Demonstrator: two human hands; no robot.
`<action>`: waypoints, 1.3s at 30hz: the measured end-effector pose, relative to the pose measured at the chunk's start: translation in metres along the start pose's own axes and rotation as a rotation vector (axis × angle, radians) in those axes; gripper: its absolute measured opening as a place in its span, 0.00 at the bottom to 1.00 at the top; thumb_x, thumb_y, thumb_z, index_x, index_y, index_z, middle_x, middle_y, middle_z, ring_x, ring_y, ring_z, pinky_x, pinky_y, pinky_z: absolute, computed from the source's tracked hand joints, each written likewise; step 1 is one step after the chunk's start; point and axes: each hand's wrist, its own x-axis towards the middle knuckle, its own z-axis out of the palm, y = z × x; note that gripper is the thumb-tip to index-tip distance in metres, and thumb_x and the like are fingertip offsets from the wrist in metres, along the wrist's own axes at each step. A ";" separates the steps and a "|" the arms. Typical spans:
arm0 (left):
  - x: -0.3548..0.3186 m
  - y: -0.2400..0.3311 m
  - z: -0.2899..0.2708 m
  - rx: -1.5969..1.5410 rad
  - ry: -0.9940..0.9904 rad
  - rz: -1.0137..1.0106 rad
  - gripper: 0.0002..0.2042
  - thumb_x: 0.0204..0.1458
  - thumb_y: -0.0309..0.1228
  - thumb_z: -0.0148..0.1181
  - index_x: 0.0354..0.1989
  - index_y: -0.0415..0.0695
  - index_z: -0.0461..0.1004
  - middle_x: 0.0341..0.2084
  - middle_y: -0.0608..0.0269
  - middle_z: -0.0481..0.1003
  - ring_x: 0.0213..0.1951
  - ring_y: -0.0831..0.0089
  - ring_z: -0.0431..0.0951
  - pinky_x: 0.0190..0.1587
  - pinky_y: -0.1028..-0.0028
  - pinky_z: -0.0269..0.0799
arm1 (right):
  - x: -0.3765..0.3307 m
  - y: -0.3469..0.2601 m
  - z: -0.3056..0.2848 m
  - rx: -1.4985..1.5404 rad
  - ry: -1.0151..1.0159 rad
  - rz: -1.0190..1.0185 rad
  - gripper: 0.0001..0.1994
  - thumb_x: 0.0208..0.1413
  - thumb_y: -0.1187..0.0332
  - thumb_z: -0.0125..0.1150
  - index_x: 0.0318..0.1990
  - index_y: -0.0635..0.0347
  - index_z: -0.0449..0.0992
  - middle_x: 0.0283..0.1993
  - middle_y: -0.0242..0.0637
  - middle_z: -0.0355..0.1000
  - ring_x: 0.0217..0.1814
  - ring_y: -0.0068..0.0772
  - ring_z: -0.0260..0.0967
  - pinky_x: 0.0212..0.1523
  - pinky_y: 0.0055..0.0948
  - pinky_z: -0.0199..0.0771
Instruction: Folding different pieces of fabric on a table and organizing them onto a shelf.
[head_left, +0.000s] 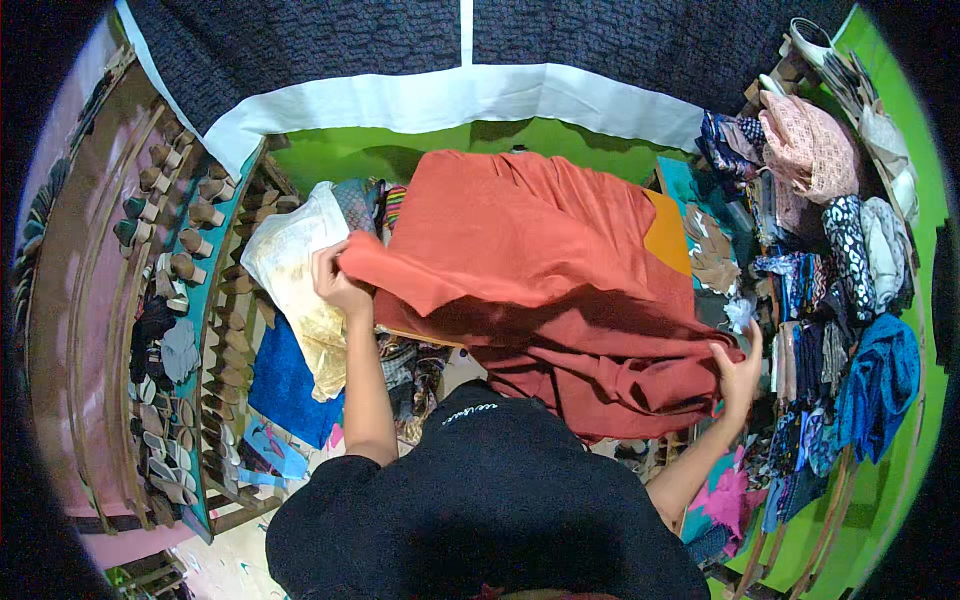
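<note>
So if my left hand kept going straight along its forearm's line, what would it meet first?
Past the red cloth it holds, your left hand would probably meet the white-and-yellow cloth; depth is unclear.

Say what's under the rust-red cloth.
A yellow-orange surface shows past the upper right edge of the rust-red cloth, and a thin orange strip shows along its lower left edge. Whatever else lies beneath is covered and cannot be seen.
</note>
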 end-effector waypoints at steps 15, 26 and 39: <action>-0.088 0.104 0.025 0.046 -1.397 0.062 0.09 0.35 0.26 0.56 0.28 0.38 0.70 0.22 0.52 0.70 0.26 0.58 0.71 0.28 0.69 0.66 | -0.060 -0.140 0.180 0.238 -0.670 -0.605 0.16 0.34 0.73 0.56 0.37 0.60 0.69 0.31 0.43 0.69 0.32 0.42 0.67 0.32 0.33 0.67; -0.085 -0.006 -0.045 0.514 -0.744 0.332 0.18 0.25 0.14 0.45 0.30 0.42 0.70 0.28 0.60 0.70 0.32 0.60 0.71 0.34 0.68 0.66 | -0.032 -0.149 0.158 0.298 -0.513 -0.532 0.10 0.34 0.79 0.47 0.29 0.65 0.71 0.26 0.43 0.68 0.26 0.38 0.67 0.27 0.26 0.66; -0.021 -0.068 -0.112 0.252 -0.625 -0.239 0.10 0.44 0.21 0.49 0.36 0.38 0.71 0.26 0.61 0.71 0.20 0.79 0.68 0.23 0.79 0.66 | 0.020 -0.101 0.132 0.447 -0.120 -0.319 0.05 0.40 0.78 0.53 0.27 0.67 0.71 0.22 0.26 0.65 0.22 0.14 0.57 0.22 0.15 0.56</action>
